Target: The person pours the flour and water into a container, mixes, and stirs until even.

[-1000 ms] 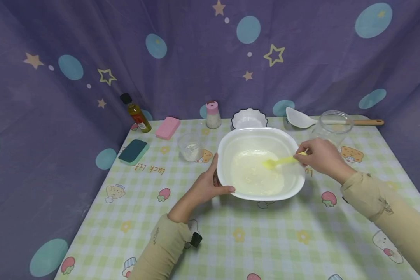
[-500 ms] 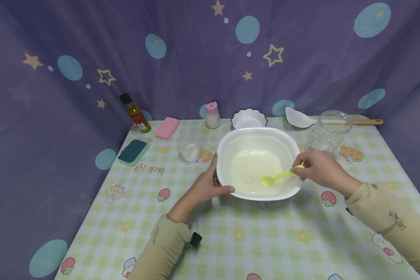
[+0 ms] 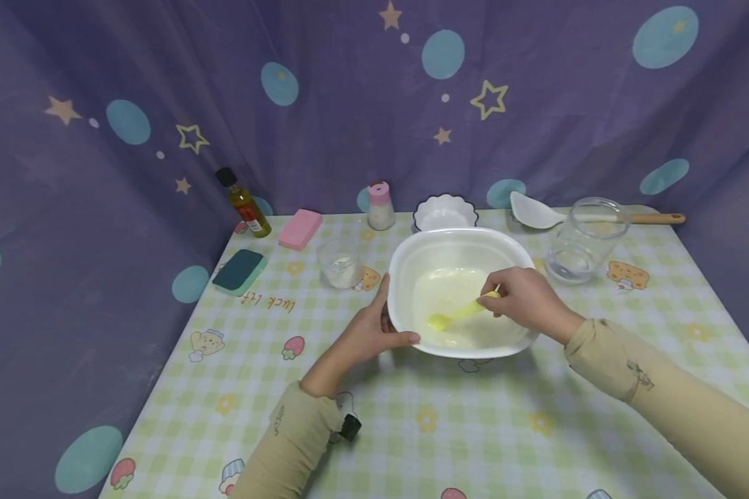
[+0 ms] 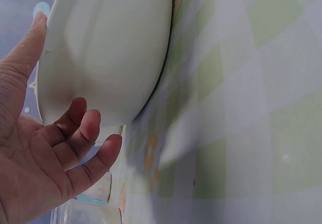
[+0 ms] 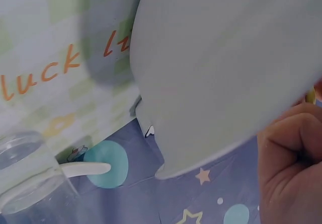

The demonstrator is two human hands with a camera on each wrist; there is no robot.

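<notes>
Spreading under everything, the checked tablecloth [image 3: 374, 430] is carrying your work, and the head view alone is showing you what lies inside the white bowl [image 3: 406, 260]: a pale, milky liquid [image 3: 437, 291] pooling at the bottom. Both wrist views are catching only the bowl's smooth outer wall. The bowl is sitting toward the far edge, about midway across. Your left hand [image 3: 368, 331] is gripping its near-left rim, thumb over the lip, fingers curling beneath. Your right hand [image 3: 518, 298] is reaching in over the right rim, pinching the handle of the yellow spoon [image 3: 452, 317], whose tip is dipping into the liquid. At the far right a glass jar [image 3: 583, 239] is standing, with a little clear liquid inside; a small cup [image 3: 341, 262] is resting just left of the bowl.
</notes>
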